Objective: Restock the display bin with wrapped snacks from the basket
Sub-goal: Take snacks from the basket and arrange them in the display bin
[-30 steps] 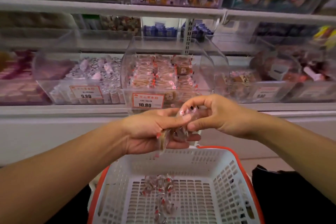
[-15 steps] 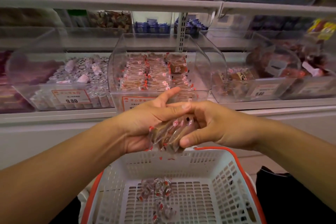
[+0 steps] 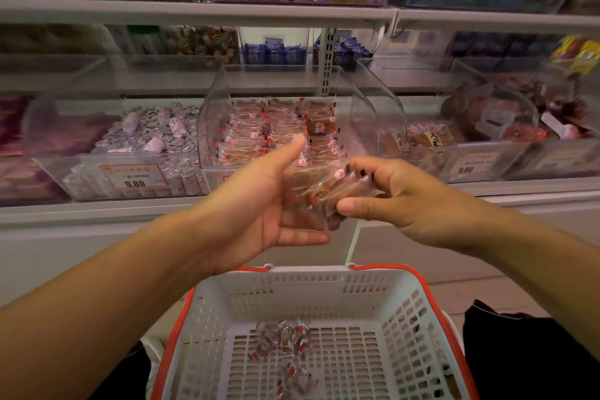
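Observation:
A stack of brown wrapped snacks sits between my two hands, in front of the clear display bin. My left hand lies flat under the stack, palm up, thumb raised. My right hand pinches the stack's right end between thumb and fingers. Inside the bin lie rows of the same snacks. Below my arms stands the white basket with a red rim, with a few wrapped snacks on its floor.
Neighbouring clear bins hold silver-wrapped sweets on the left and dark packets on the right. Price tags hang on the bin fronts and on the upper shelf. A dark bag lies right of the basket.
Both hands have risen with the stack toward the bin. My left hand has opened flat beneath the snacks, and my right hand has shifted to the stack's right end.

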The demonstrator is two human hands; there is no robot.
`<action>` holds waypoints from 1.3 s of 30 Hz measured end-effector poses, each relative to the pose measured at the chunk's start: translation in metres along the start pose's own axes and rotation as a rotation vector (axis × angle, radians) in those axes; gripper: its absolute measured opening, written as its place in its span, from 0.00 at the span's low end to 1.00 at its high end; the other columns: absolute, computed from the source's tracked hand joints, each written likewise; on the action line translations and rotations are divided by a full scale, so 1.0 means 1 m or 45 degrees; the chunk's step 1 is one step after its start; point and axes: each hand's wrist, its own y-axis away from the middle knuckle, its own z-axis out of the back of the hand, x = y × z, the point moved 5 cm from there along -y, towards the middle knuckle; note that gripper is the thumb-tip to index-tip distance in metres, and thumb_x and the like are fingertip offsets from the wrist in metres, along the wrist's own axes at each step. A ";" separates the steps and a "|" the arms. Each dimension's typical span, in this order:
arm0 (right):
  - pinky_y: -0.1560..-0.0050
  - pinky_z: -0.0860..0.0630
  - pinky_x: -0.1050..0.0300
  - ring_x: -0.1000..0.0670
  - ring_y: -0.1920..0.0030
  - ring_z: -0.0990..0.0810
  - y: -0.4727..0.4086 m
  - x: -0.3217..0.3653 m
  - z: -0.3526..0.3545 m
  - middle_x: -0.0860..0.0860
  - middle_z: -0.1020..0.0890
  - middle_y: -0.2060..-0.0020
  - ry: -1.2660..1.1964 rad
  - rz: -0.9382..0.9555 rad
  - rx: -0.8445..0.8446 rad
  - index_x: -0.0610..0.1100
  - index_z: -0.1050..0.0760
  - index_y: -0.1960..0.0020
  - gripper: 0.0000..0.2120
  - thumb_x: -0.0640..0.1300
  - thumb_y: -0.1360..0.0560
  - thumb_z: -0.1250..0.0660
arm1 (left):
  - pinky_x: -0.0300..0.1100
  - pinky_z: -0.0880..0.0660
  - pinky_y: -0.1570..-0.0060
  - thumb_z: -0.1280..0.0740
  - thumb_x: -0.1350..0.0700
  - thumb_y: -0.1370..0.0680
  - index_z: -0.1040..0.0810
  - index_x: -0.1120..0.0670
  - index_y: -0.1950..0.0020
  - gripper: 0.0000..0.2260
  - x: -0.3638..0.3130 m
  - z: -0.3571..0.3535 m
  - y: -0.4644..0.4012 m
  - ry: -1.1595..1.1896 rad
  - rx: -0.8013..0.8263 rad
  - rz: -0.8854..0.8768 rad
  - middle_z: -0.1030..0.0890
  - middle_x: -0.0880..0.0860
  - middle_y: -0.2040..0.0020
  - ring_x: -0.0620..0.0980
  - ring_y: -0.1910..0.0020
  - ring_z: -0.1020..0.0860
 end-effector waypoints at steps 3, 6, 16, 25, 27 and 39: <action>0.46 0.23 0.64 0.59 0.47 0.18 -0.002 -0.002 -0.018 0.54 0.15 0.50 0.023 0.061 -0.040 0.45 0.31 0.36 0.18 0.47 0.24 0.33 | 0.42 0.24 0.69 0.45 0.40 0.18 0.19 0.56 0.44 0.24 0.007 -0.002 -0.003 0.055 -0.204 -0.108 0.16 0.56 0.57 0.51 0.66 0.20; 0.38 0.23 0.51 0.53 0.42 0.19 -0.003 -0.004 -0.033 0.51 0.18 0.44 0.100 0.128 -0.079 0.48 0.36 0.30 0.22 0.47 0.21 0.33 | 0.39 0.33 0.75 0.42 0.45 0.17 0.17 0.54 0.58 0.20 0.011 -0.002 -0.006 0.120 -0.376 -0.195 0.22 0.56 0.65 0.48 0.73 0.28; 0.52 0.24 0.60 0.56 0.53 0.20 -0.005 0.056 -0.007 0.57 0.18 0.53 0.971 0.468 -0.373 0.49 0.22 0.44 0.19 0.48 0.33 0.22 | 0.43 0.26 0.60 0.46 0.38 0.19 0.22 0.50 0.52 0.19 -0.026 0.004 -0.009 -0.558 -0.638 -0.524 0.18 0.40 0.64 0.35 0.64 0.21; 0.59 0.24 0.53 0.51 0.59 0.21 -0.120 0.049 0.077 0.50 0.17 0.57 1.316 0.026 -0.262 0.47 0.22 0.52 0.14 0.54 0.30 0.23 | 0.43 0.25 0.51 0.44 0.47 0.17 0.26 0.47 0.42 0.10 -0.084 0.048 -0.019 -1.112 -0.803 -0.846 0.21 0.46 0.50 0.45 0.51 0.22; 0.62 0.29 0.54 0.50 0.59 0.23 -0.151 0.035 0.087 0.49 0.20 0.56 1.656 -0.063 -0.193 0.46 0.24 0.52 0.17 0.56 0.30 0.24 | 0.40 0.30 0.49 0.42 0.51 0.18 0.26 0.50 0.39 0.10 -0.084 0.057 -0.024 -1.606 -0.842 -0.896 0.23 0.47 0.45 0.45 0.47 0.25; 0.39 0.26 0.48 0.41 0.38 0.25 -0.215 -0.012 0.081 0.43 0.30 0.31 1.989 -0.345 0.157 0.44 0.38 0.25 0.36 0.55 0.26 0.28 | 0.51 0.26 0.50 0.46 0.48 0.17 0.28 0.51 0.41 0.11 -0.058 0.075 -0.045 -2.058 -0.677 -0.599 0.24 0.51 0.46 0.52 0.49 0.26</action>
